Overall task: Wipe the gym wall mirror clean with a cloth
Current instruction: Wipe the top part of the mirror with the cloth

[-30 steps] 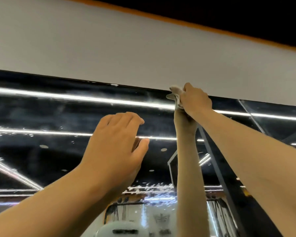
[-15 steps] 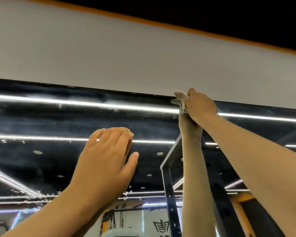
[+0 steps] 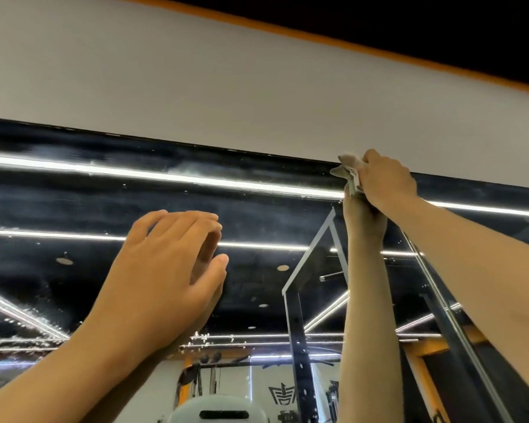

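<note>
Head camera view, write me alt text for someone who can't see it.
A person's right hand grips a crumpled pale cloth at the top edge of a dark, smeared wall mirror, just under a white wall. The left hand, loosely curved and holding nothing, is raised at the glass, lower left.

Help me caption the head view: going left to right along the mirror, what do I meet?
left hand → rack reflection → cloth → right hand
</note>
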Demonstrator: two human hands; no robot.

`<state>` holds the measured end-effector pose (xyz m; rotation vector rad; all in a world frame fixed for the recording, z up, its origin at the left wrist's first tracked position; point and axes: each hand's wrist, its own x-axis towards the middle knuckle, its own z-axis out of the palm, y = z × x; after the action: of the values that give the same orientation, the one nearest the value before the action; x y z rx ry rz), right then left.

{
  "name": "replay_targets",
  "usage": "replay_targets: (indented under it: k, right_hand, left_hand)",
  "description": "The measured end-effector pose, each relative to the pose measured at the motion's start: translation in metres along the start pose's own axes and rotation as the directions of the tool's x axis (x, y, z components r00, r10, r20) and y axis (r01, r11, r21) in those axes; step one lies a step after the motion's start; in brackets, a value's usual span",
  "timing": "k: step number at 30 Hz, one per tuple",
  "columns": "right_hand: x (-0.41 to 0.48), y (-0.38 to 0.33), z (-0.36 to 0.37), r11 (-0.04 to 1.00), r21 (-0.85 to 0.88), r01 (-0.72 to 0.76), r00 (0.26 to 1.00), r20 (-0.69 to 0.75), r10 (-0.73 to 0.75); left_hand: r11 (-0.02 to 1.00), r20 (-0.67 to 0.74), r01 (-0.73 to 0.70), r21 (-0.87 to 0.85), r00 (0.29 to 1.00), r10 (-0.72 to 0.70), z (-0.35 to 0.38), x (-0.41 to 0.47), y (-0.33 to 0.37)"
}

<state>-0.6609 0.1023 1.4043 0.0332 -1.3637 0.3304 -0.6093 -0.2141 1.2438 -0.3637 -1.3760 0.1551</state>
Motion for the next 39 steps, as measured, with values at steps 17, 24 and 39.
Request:
replay_targets:
  k: [17,24,39]
  right_hand:
    - [-0.078,-0.009,-0.025,0.984,0.042,-0.171,0.985,0.016,0.17]
    - [-0.095,-0.082,-0.026,0.996,-0.001,-0.088,0.996,-0.008,0.088]
    - [-0.118,-0.253,-0.036,0.995,0.062,0.074,0.995,0.062,-0.078]
  left_hand:
    - [0.999,0.016,-0.036,0.007,0.999,0.035,-0.001,0.0,0.002]
    - [0.997,0.016,-0.049,-0.054,0.999,0.049,-0.022,-0.005,-0.021]
    - [0.984,0.04,0.064,0.168,0.997,-0.072,-0.102,-0.053,-0.151]
